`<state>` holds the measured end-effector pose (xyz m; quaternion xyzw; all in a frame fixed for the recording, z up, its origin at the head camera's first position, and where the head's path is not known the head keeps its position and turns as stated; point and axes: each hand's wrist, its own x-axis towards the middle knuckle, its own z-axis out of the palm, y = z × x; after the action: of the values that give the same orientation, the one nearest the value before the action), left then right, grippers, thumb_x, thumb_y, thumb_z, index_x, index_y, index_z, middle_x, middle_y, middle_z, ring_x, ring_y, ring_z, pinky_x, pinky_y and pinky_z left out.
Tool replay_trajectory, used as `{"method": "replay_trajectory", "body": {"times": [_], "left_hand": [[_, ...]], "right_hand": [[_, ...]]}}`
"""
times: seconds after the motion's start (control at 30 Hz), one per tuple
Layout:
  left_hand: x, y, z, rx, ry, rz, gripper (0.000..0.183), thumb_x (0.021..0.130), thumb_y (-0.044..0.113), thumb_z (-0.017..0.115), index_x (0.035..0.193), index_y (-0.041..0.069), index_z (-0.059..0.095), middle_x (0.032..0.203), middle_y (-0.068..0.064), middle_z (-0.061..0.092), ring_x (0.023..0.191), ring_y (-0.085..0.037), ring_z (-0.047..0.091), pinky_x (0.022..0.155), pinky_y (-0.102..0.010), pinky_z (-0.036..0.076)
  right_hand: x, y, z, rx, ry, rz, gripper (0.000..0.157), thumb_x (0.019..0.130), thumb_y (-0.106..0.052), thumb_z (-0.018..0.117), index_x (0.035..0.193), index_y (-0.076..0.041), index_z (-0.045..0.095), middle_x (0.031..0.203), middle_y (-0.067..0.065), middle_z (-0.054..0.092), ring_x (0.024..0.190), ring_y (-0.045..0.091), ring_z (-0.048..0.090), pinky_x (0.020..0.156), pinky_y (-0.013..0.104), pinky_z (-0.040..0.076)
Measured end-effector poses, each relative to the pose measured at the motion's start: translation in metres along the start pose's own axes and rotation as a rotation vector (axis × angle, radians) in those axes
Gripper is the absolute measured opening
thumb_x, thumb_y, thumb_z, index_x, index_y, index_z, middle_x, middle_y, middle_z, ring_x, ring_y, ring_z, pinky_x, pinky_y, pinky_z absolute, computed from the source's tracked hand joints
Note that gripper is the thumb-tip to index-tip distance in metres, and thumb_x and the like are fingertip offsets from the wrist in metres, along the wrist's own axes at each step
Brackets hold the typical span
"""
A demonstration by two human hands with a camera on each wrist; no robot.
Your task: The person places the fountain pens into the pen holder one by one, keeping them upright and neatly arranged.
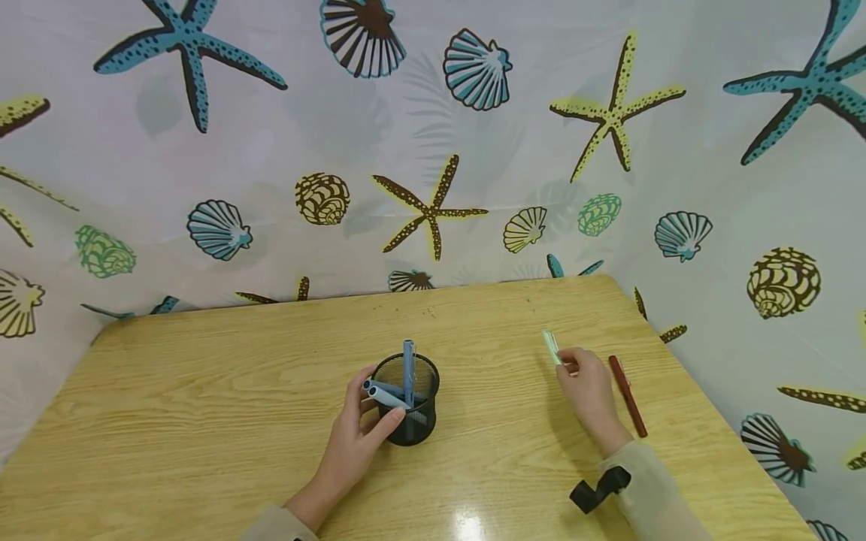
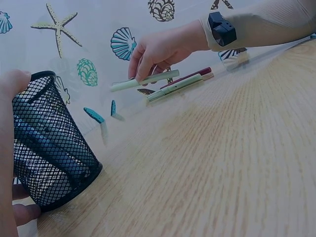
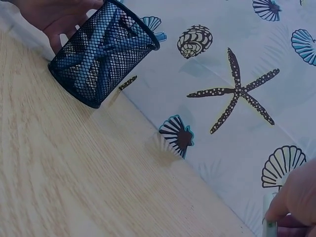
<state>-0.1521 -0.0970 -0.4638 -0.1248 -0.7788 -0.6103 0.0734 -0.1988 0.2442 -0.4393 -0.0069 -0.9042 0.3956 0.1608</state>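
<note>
My left hand point(image 1: 352, 443) grips a black mesh pen cup point(image 1: 421, 422) around its left side, thumb near the front rim. Several blue pens point(image 1: 409, 368) stand in the cup, some leaning to the left. Off to the right, my right hand point(image 1: 587, 387) pinches a pale green pen point(image 1: 551, 346) between thumb and fingers. The left wrist view shows this pen held above the table, with a second pale green pen point(image 2: 175, 88) lying behind it; in the head view that one is hidden.
A dark red pen point(image 1: 628, 397) lies on the wooden table point(image 1: 223, 391), to the right of my right hand. A cloth with starfish and shells point(image 1: 406, 135) hangs along the back and right edges of the table.
</note>
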Motion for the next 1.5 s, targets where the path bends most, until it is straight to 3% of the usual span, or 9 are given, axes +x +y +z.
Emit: {"method": "replay_trajectory", "body": {"times": [0.4,0.57,1.0,1.5], "left_hand": [[0.000,0.001,0.000,-0.001,-0.001,-0.005,0.068,0.088,0.027,0.066,0.143,0.028,0.026,0.119,-0.010,0.049,0.111,-0.028,0.054,0.089,-0.046,0.047],[0.000,0.002,0.000,-0.006,-0.003,-0.002,0.067,0.088,0.027,0.066,0.142,0.032,0.026,0.119,-0.009,0.049,0.111,-0.029,0.053,0.089,-0.046,0.047],[0.001,0.002,0.000,-0.010,-0.010,-0.011,0.067,0.088,0.026,0.066,0.143,0.024,0.026,0.120,-0.012,0.048,0.111,-0.030,0.053,0.089,-0.048,0.046],[-0.001,0.003,0.000,-0.015,-0.003,-0.011,0.067,0.088,0.026,0.065,0.143,0.026,0.025,0.119,-0.011,0.048,0.112,-0.030,0.053,0.088,-0.048,0.047]], "right_hand": [[0.000,-0.013,0.002,0.086,0.053,-0.087,0.020,0.088,-0.003,0.061,0.107,0.000,0.064,0.100,0.014,0.060,0.086,0.025,0.060,0.072,0.038,0.053],[-0.001,-0.023,0.003,0.127,0.077,-0.088,0.020,0.087,-0.002,0.063,0.107,0.000,0.064,0.099,0.014,0.061,0.086,0.025,0.061,0.072,0.038,0.053],[-0.004,-0.040,0.009,0.222,0.104,-0.141,0.019,0.087,-0.003,0.063,0.106,-0.001,0.064,0.101,0.011,0.061,0.088,0.020,0.060,0.073,0.031,0.053],[-0.008,-0.059,0.024,0.325,0.122,-0.231,0.017,0.087,-0.002,0.064,0.103,-0.003,0.065,0.098,0.008,0.061,0.088,0.016,0.059,0.072,0.028,0.053]]}}
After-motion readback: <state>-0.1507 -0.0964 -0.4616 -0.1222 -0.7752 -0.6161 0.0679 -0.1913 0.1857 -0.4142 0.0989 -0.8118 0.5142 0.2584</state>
